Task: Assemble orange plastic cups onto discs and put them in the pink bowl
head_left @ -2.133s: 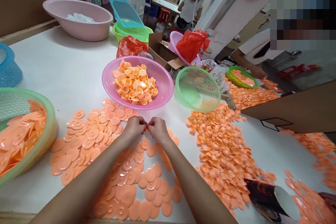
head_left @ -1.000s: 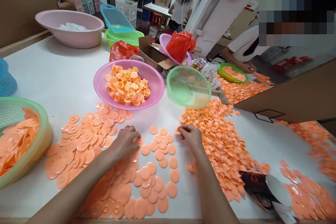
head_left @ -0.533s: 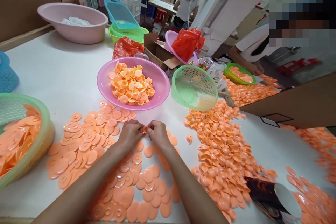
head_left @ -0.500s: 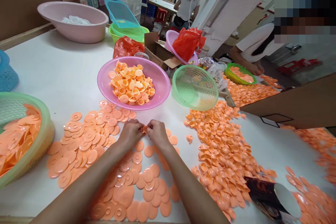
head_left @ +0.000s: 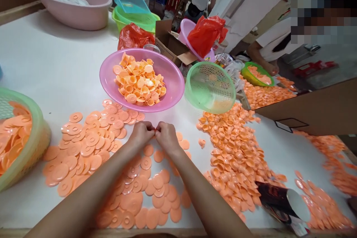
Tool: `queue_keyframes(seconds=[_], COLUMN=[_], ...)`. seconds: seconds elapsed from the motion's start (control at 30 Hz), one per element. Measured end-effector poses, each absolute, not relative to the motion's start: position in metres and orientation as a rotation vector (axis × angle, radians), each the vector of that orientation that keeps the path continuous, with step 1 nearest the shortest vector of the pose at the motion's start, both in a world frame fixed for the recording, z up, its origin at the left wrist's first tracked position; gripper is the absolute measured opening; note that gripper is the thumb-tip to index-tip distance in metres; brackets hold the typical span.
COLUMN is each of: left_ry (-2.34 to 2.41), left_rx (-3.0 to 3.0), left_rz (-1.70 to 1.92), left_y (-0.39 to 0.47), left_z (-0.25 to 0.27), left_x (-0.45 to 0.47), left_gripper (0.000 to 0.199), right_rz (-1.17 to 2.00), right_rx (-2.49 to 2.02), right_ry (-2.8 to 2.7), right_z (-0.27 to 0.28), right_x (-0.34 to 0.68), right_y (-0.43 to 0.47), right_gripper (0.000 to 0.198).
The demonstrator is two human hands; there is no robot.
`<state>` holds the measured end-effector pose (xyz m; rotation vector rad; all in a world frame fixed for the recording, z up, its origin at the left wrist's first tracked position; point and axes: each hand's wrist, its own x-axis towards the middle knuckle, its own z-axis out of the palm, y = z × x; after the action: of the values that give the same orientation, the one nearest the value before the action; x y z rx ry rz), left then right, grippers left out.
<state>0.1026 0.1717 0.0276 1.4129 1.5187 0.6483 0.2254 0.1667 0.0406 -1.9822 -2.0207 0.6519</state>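
Note:
My left hand [head_left: 142, 134] and my right hand [head_left: 166, 135] meet above the white table, thumbs and fingertips pinched together on a small orange plastic cup, mostly hidden by the fingers. Flat round orange saucers [head_left: 92, 139] lie spread below and left of my hands. Just beyond them stands a pink bowl [head_left: 107, 85] holding small cups and saucers [head_left: 141, 81] together. To the right, a heap of orange toy cups [head_left: 234, 160] covers the table, with one stray cup [head_left: 201, 142] apart from it.
A green basket [head_left: 41, 134] of saucers stands at left, another green basket [head_left: 208, 67] behind the cup heap. A dark paper cup [head_left: 276, 197] lies on its side at right. Further back are a cardboard box [head_left: 170, 46], red bags [head_left: 205, 37] and a person's hand [head_left: 272, 68].
My hands have drawn closer together, so less of the orange cup shows between the fingers. The view has tilted down slightly. The saucers and cup heap look unchanged.

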Motion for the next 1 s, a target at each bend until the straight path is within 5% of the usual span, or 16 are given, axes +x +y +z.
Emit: queue_keyframes(seconds=[0.23,0.43,0.57,0.77,1.0], left_ry=[1.594,1.714,1.824,1.364,1.418], left_rx=[1.537,1.638,1.738,2.092,2.189], left_rz=[0.685,1.142,1.212,0.401,0.632], left_y=[0.152,0.194,0.229,0.158,0.111], left_z=[0.041,0.131,0.169,0.083,0.036], left_x=[0.106,0.082,0.059,0.044,0.062], left_gripper=[0.009,0.016,0.033,0.013,0.021], right_rz=[0.828,0.273,0.349,0.714,1.098], right_rx=[-1.812,-2.018,-2.126,-1.958,-1.647], right_ry=[-1.842,-1.451,-1.511,-0.956,-0.691], right_z=[0.05,0.048,0.034,0.033,0.057], right_x=[0.243,0.357,0.401,0.397,0.357], right_y=[0.152,0.117,0.1,0.09,0.084], right_gripper=[0.02,0.026,0.028,0.032,0.035])
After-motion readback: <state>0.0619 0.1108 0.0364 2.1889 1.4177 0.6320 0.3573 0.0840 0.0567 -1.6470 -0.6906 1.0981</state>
